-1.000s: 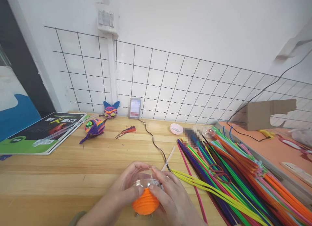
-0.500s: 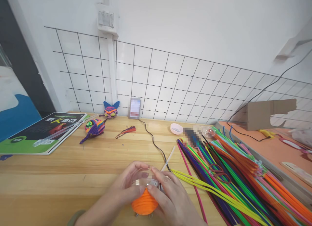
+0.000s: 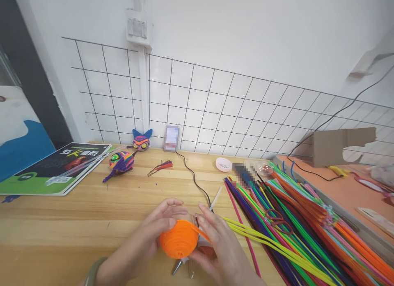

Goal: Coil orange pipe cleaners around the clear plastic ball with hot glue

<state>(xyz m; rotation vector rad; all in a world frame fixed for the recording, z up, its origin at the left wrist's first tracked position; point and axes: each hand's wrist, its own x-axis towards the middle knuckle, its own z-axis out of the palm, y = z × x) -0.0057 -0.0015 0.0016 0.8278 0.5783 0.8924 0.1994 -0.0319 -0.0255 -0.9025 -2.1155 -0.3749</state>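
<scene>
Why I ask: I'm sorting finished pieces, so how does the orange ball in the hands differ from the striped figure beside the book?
The orange ball is one colour; the striped figure mixes purple, yellow and green. The ball is held off the table between left hand and right hand; the figure lies untouched on it. Both look wound from fuzzy stems.

We have one view only, from a camera worn on the head, looking forward and down across the wooden surface (image 3: 76,212) toward the gridded wall (image 3: 215,101) at the far side. It sits close above the near edge, where both hands fill the bottom.
</scene>
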